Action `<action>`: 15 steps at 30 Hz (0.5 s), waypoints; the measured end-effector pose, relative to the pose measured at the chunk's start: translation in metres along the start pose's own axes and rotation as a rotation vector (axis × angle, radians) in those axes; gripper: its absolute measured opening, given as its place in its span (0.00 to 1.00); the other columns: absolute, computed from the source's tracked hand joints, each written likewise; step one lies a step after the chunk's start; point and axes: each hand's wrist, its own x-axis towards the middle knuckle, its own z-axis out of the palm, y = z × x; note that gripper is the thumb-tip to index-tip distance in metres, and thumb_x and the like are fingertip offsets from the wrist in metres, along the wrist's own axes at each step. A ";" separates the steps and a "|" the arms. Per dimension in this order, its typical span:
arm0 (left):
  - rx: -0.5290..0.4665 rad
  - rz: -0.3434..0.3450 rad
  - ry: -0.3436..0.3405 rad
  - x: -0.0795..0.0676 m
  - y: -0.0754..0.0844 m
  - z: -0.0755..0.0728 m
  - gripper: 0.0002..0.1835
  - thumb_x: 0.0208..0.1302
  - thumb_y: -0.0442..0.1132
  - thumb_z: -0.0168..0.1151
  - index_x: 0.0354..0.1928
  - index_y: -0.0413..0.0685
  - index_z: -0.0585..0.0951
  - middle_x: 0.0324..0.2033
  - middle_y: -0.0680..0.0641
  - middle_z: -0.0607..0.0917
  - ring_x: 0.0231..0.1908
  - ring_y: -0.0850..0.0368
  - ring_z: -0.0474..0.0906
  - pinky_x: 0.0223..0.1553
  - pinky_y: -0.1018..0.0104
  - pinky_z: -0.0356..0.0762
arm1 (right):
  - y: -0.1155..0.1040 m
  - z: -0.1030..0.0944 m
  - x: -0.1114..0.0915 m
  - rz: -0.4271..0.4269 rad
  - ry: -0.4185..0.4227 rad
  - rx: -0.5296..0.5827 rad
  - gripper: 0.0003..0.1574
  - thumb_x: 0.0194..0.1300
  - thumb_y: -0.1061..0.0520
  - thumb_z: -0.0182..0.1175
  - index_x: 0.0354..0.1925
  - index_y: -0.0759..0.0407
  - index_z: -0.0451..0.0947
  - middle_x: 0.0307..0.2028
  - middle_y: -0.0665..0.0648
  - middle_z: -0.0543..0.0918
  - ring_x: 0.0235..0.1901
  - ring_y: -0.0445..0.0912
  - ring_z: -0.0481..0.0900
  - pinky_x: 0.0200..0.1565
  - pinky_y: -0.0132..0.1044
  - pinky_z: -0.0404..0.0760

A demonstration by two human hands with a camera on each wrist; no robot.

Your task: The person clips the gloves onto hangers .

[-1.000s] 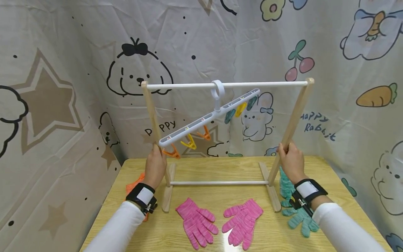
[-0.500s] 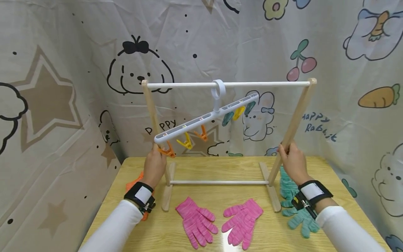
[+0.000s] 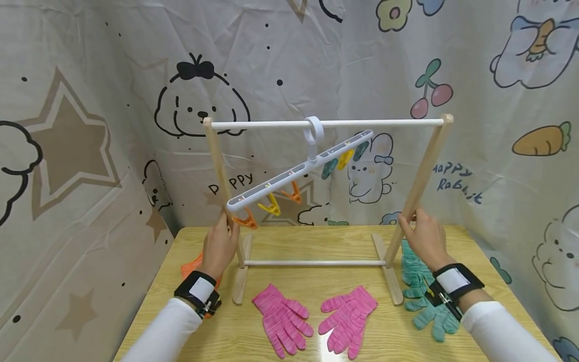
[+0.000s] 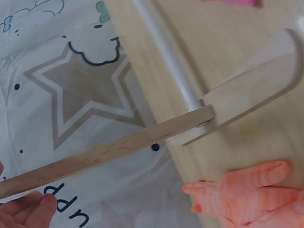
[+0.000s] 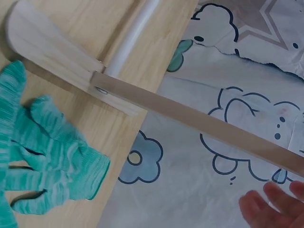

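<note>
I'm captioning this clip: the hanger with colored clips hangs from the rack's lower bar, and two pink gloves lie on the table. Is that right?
Not quite: the head view shows the hanger hanging from the upper bar of the rack, not its lower bar. The two pink gloves do lie on the table.

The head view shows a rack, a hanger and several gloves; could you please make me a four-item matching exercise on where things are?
Column 1
1. Pink gloves
2. Clip hanger
3. Green gloves
4. Lower bar

Column 2
A. On the table, just outside the right foot
B. Joining the two sides of the rack near the table
C. Hanging from the top bar
D. Lying side by side in front of the rack

Right pairs: 1-D, 2-C, 3-A, 4-B
</note>
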 end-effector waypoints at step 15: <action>0.075 0.032 -0.087 -0.037 -0.014 -0.001 0.26 0.75 0.46 0.55 0.70 0.47 0.69 0.58 0.36 0.84 0.42 0.36 0.86 0.34 0.42 0.80 | 0.004 -0.001 -0.054 0.004 -0.125 0.034 0.37 0.77 0.45 0.53 0.71 0.68 0.63 0.65 0.76 0.71 0.63 0.73 0.68 0.60 0.70 0.68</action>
